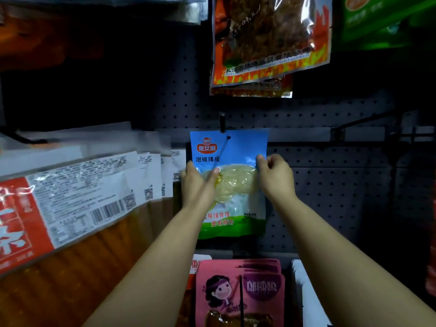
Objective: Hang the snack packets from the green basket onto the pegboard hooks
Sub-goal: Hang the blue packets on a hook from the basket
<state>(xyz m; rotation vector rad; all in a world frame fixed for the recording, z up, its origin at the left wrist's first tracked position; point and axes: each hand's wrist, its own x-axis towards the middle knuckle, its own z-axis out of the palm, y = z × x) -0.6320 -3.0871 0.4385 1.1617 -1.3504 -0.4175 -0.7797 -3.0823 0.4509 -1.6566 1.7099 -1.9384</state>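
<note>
- Left hand (197, 182) and right hand (273, 175) each pinch a side edge of the blue packet (232, 185)
- Keep it level, slide its top hole along the hook (218, 159) to the pegboard (330, 185)

A flame-printed packet (269, 38) is hung at the top, and a blurred green packet (377, 17) is seen to its right. White-labelled packets (94, 185) are overlapped in a row at the left. Pink packets (238, 293) are stacked at the bottom, beside a white edge (304, 293).
</note>
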